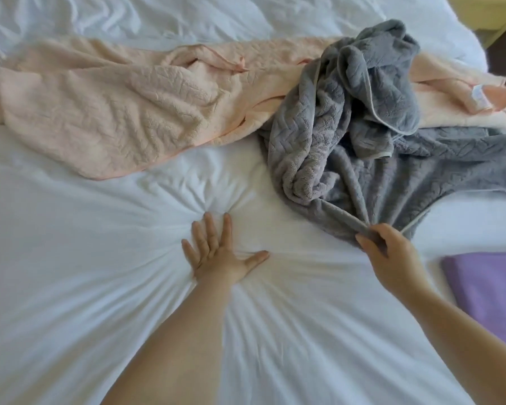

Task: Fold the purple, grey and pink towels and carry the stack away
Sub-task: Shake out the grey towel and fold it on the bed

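The tips of the fingers [383, 232] of my right hand [389, 258] are out of sight, curled into the fold of the grey towel [348, 147] they pinch, and that towel runs off the picture's edge far to their right. Just right of those fingers the purple towel [485, 290] is cut by the same edge, so its full shape is unknown. Beyond my fingers the pink towel [100, 106] disappears under the grey heap.

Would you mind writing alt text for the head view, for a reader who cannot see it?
A person's right hand pinches the near edge of a crumpled grey towel on a white bed, while the left hand presses flat on the sheet. A rumpled pink towel lies beyond, partly under the grey one, and a folded purple towel sits at the right edge.
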Demonstrator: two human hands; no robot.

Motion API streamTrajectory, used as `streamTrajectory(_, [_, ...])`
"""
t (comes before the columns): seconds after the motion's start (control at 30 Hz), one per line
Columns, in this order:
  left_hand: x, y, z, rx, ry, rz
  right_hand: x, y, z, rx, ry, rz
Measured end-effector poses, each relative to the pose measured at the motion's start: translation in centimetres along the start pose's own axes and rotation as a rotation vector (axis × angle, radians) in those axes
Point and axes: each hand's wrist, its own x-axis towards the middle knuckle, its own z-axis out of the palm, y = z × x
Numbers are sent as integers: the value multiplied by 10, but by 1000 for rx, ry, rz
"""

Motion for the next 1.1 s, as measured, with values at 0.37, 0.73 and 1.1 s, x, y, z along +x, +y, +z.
streamTrajectory(0.37, [-109,13,-86,-19,38,166,-78,-59,-119,281,131,-160])
streamTrajectory(0.73, [-342,178,-283,-536,89,1139,-124,-175,-362,351,41,-605])
streamTrajectory(1.1, [-360,180,-347,256,501,556,-148,-179,-455,296,-70,-631])
